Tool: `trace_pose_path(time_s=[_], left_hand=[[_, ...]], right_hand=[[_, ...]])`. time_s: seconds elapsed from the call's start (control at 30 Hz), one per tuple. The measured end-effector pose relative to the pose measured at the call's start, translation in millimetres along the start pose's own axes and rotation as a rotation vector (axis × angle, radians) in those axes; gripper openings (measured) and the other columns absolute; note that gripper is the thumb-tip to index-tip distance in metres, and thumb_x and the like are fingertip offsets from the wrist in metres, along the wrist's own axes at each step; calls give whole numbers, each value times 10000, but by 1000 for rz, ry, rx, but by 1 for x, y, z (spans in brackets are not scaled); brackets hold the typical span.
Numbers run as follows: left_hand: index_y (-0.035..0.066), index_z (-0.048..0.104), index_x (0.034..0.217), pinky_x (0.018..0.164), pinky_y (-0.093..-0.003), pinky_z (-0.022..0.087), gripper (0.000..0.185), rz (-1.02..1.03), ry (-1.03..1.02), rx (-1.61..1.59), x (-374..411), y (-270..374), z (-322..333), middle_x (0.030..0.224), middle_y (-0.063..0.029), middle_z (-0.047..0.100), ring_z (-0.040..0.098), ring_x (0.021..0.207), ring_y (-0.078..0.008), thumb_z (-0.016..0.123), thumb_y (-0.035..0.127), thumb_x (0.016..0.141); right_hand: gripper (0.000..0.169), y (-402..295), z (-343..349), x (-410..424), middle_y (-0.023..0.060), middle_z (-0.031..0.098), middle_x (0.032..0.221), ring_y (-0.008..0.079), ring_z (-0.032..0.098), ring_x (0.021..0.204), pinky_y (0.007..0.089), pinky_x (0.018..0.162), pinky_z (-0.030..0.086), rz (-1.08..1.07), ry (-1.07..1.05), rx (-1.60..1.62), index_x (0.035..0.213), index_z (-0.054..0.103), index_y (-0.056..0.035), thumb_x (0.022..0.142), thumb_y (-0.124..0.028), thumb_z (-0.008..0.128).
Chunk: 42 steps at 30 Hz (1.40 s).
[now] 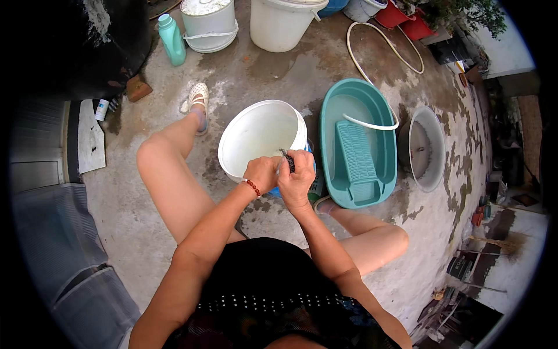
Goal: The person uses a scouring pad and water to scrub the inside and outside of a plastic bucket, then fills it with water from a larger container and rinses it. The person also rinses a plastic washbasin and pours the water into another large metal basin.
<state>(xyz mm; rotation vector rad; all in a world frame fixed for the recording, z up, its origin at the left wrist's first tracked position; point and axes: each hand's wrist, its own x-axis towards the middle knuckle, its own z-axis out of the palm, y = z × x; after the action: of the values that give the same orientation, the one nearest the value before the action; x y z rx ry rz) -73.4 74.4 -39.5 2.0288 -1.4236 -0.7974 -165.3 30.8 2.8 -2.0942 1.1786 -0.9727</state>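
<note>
A white plastic bucket [261,135] stands tilted between my legs, its wide mouth facing up towards me. A blue patch shows on its outer side. My right hand [297,176] is closed around a dark, coarse scouring pad [288,161] at the bucket's near right rim. Close beside it, my left hand [263,172] is curled over the near rim, with a red bead bracelet [252,186] on the wrist. The left fingertips are hidden, so what they grip does not show.
Right of the bucket sits a turquoise washtub [327,174] with a washboard [356,150]. A white hose [370,126] runs into it. Farther right stands a grey basin [440,152]. Lidded white buckets [209,26] and a green detergent bottle [173,43] are ahead on the concrete floor [226,74].
</note>
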Motion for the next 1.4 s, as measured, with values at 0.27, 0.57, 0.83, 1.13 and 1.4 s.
trace_pose_path(time_s=[0.27, 0.57, 0.83, 1.13, 1.4], left_hand=[[52, 615, 820, 654, -420, 494, 268, -54, -40, -36, -3, -6, -3, 711, -180, 624, 613, 681, -348, 641, 231, 622], [56, 610, 814, 624, -406, 492, 242, -38, 27, -45, -18, -22, -8, 693, -182, 617, 610, 661, -346, 624, 200, 620], [45, 607, 744, 620, -418, 484, 242, 63, -147, 78, -24, -1, -5, 683, -179, 612, 595, 648, -360, 604, 236, 596], [29, 647, 818, 627, -386, 497, 279, -94, 6, 61, 51, 11, -58, 704, -200, 627, 617, 647, -340, 621, 167, 577], [10, 629, 791, 592, -374, 487, 266, -189, 40, 145, 101, 5, -55, 673, -194, 616, 613, 617, -337, 626, 181, 587]], right_hand=[[83, 42, 36, 71, 142, 556, 891, 349, 569, 775, 443, 656, 460, 156, -170, -203, 834, 575, -67, 803, -144, 566], [70, 9, 28, -22, 137, 531, 862, 349, 544, 761, 415, 642, 449, -48, -174, -143, 805, 530, -53, 764, -74, 583], [194, 116, 13, 97, 181, 640, 749, 328, 618, 735, 404, 674, 475, 456, -21, -130, 837, 635, -24, 746, -193, 610], [210, 334, -62, -15, 111, 589, 717, 193, 544, 557, 337, 459, 448, 1293, 74, 410, 885, 574, 86, 714, -1, 659], [212, 403, 10, -40, 200, 620, 872, 276, 612, 733, 361, 629, 482, 1558, 0, -7, 878, 600, 119, 728, -23, 553]])
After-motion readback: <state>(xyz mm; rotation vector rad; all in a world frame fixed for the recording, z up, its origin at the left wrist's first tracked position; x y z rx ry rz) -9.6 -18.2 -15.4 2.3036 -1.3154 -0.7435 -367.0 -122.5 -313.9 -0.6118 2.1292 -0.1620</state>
